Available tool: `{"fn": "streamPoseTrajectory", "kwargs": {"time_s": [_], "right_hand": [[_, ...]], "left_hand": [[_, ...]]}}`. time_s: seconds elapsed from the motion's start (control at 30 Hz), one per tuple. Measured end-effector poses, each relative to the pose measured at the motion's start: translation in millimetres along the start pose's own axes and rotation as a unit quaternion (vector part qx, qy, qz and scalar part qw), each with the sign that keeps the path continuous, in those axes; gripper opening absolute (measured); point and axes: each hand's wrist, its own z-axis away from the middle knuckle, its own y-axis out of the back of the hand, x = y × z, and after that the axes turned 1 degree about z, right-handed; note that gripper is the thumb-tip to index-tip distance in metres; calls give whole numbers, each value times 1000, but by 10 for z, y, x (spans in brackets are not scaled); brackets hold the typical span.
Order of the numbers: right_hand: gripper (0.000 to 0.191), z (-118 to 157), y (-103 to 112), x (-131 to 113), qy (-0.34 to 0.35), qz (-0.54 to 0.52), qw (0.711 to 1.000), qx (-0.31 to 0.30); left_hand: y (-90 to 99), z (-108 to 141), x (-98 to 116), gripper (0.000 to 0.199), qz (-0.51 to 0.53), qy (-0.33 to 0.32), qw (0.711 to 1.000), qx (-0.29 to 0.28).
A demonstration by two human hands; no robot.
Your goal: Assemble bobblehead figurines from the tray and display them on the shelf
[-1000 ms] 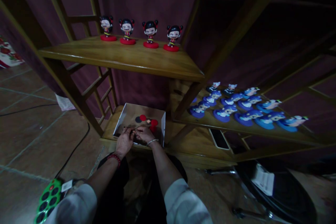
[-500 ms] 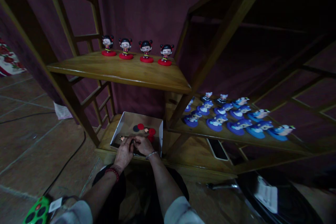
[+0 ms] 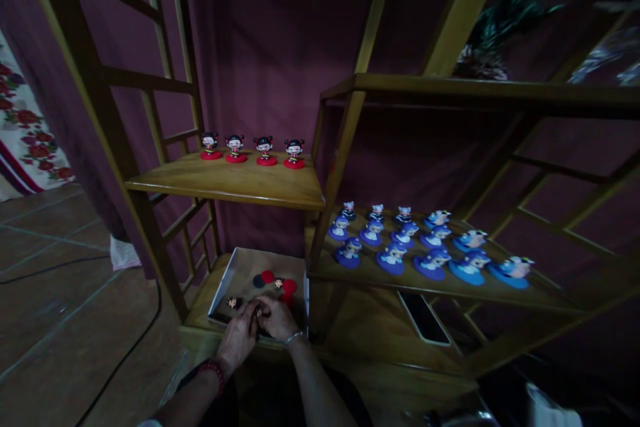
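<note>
My left hand (image 3: 241,332) and my right hand (image 3: 277,319) meet over the near part of a shallow white-edged box (image 3: 240,261). Their fingers are closed together round a small figurine (image 3: 259,311), mostly hidden by the fingertips. Left of my hands, a dark-haired figurine (image 3: 233,303) lies on the box floor. Beyond my right hand lies another small figurine (image 3: 279,284) beside a red disc (image 3: 289,286). Farther back, a second red disc (image 3: 268,277) touches a dark disc (image 3: 258,281). Another red piece (image 3: 287,300) is partly covered by my right hand.
Above the box, a wooden shelf (image 3: 225,181) carries several black-haired figurines (image 3: 264,150) on red bases. A lower right shelf holds rows of purple and blue figurines (image 3: 393,257). Beneath it lies a dark-screened phone (image 3: 425,319). A wooden post (image 3: 337,173) divides the compartments.
The view has tilted upward, so the shelves and box sit lower in the picture and a plant shows at upper right. Both hands stay together over the box, still round the small figurine.
</note>
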Motion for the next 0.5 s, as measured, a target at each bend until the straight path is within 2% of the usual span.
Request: {"fn": "streamPoseTrajectory", "kwargs": {"time_s": [0.2,0.33,0.5], "right_hand": [[38,4,13,-81,-16,88,996,-13],[34,-32,-12,-95,-19,113,993,0],[32,-93,-23,-68,-58,111,992,5]], "left_hand": [[57,-60,-25,44,-31,7,999,-45],[111,-168,-4,38,-44,34,997,-59],[124,-299,40,29,-46,50,996,-60]]}}
